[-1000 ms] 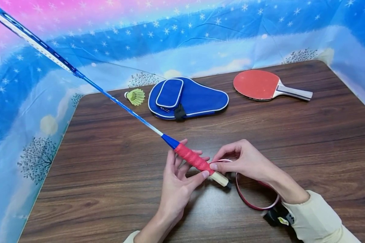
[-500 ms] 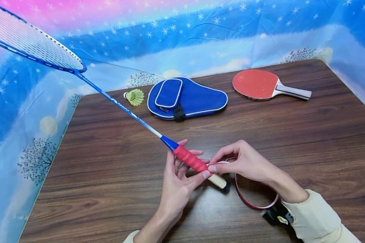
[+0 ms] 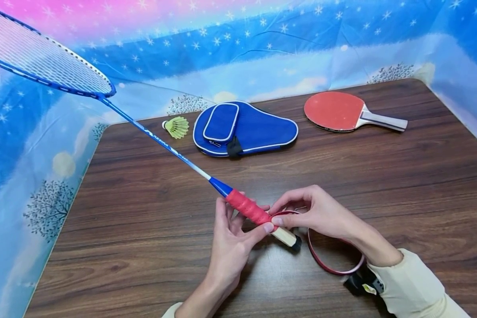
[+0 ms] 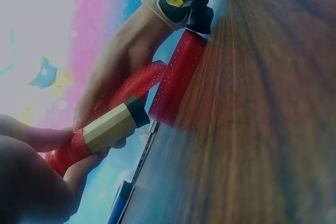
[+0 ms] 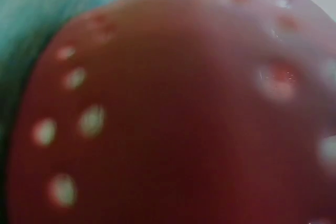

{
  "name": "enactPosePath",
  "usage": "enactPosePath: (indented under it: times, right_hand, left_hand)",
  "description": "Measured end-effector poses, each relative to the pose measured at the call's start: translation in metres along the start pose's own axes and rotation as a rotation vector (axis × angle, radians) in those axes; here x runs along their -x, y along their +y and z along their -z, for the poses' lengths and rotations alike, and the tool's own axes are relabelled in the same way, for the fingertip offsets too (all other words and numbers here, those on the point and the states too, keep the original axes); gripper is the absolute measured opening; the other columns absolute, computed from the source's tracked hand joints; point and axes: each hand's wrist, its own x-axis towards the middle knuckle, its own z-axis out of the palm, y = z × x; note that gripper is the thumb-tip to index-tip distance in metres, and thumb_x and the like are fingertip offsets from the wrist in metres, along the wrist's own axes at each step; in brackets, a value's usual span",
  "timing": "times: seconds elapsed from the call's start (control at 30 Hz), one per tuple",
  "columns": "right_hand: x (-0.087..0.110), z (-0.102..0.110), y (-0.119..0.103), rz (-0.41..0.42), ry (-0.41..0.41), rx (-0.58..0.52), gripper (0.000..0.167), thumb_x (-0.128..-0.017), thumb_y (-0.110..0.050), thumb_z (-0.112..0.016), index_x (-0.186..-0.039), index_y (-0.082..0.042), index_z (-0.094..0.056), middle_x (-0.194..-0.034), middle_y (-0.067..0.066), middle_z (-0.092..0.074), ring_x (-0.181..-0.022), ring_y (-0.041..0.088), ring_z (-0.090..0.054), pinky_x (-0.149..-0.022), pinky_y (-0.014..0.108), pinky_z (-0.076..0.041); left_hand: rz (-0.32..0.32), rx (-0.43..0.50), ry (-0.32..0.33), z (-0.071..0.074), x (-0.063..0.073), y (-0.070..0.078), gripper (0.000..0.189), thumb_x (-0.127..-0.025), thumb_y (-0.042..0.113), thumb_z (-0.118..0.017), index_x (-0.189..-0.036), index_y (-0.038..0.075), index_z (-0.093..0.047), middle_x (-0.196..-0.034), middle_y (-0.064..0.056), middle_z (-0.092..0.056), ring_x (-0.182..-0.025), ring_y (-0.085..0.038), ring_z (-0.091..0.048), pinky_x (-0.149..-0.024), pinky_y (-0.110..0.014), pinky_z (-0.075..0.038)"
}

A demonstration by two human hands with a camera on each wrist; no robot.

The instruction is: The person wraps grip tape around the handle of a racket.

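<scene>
In the head view a blue badminton racket (image 3: 159, 142) slants from upper left down to the hands. Red perforated grip tape (image 3: 247, 208) winds round the upper part of its handle. Below the wrap, pale bare wood (image 3: 285, 237) ends in a black butt cap (image 3: 296, 244). My left hand (image 3: 230, 247) holds the handle from beneath, thumb at the wrap's lower edge. My right hand (image 3: 322, 214) pinches the tape there between thumb and fingers. The loose tape (image 4: 178, 77) loops below the right wrist, and its perforated surface (image 5: 157, 103) fills the right wrist view.
On the wooden table (image 3: 143, 238), a yellow-green shuttlecock (image 3: 176, 127), a blue paddle case (image 3: 262, 128) and a red table tennis paddle (image 3: 334, 110) lie along the back. A snowflake-patterned cloth (image 3: 242, 44) hangs behind. The racket head (image 3: 51, 62) reaches out over the left side.
The racket has rolled about its length, so its strung face shows instead of its edge. Fingers of my left hand have shifted behind the handle. My right hand stays at the wrap's edge.
</scene>
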Motion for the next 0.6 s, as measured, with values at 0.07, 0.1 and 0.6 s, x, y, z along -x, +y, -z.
enactPosePath:
  times: [0.07, 0.1, 0.6]
  right_hand:
    - [-0.0002, 0.0001, 0.0006, 0.004, -0.008, 0.004, 0.018, -0.088, -0.021, -0.076, -0.106, -0.019, -0.074, -0.101, 0.003, -0.072, -0.086, 0.025, -0.065, -0.075, 0.034, -0.055]
    - [-0.0001, 0.0003, 0.001, 0.007, -0.009, 0.009, 0.017, -0.088, -0.021, -0.076, -0.105, -0.019, -0.074, -0.1, 0.003, -0.072, -0.085, 0.025, -0.065, -0.074, 0.033, -0.055]
    - [-0.0004, 0.003, 0.0029, 0.028, 0.008, 0.11, 0.019, -0.082, -0.027, -0.082, -0.098, -0.022, -0.073, -0.093, -0.001, -0.071, -0.08, 0.022, -0.063, -0.069, 0.03, -0.051]
  left_hand:
    - [0.007, -0.031, 0.021, 0.0004, -0.0003, 0.0004, 0.078, -0.074, -0.012, -0.079, -0.134, 0.013, -0.038, -0.133, -0.021, -0.046, -0.117, -0.041, -0.054, -0.082, -0.044, -0.056]
    - [0.01, -0.054, 0.028, 0.0009, -0.0006, 0.0009, 0.079, -0.073, -0.011, -0.081, -0.135, 0.016, -0.04, -0.132, -0.021, -0.047, -0.115, -0.039, -0.055, -0.082, -0.043, -0.056]
    - [0.004, -0.146, -0.019, 0.0016, 0.0006, 0.002, 0.091, -0.072, -0.012, -0.081, -0.141, 0.026, -0.037, -0.123, -0.019, -0.06, -0.113, -0.034, -0.058, -0.082, -0.042, -0.056]
